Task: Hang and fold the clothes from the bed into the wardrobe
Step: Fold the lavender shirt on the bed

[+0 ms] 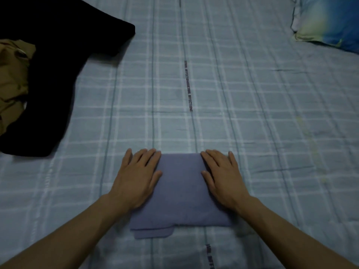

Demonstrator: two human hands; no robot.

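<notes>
Nearest the camera: two bare forearms enter from the lower corners of the frame and converge on a folded lavender-blue cloth garment (180,193) at lower centre.
Left hand: the left hand (136,177) lies palm down with fingers straight and slightly spread, pressing the garment's left edge; it grips nothing.
Right hand: the right hand (223,177) mirrors it on the right edge, flat and spread, pinching nothing.
Task item: the garment is a neat rectangle lying flat on the pale blue checked bedsheet (252,113), with a small layered flap sticking out at its near left corner.
Handling: it looks soft, light and limp, so it would likely sag or unfold if lifted by one edge; sliding both palms under the left and right sides seems the safest hold.
Stage: folding appears nearly done, with carrying to the wardrobe still ahead.
Waiting clothes: a black garment (58,74) and a tan crumpled garment (11,80) lie at upper left.
Elsewhere: a blue and pale yellow pillow (330,22) sits at upper right.
</notes>
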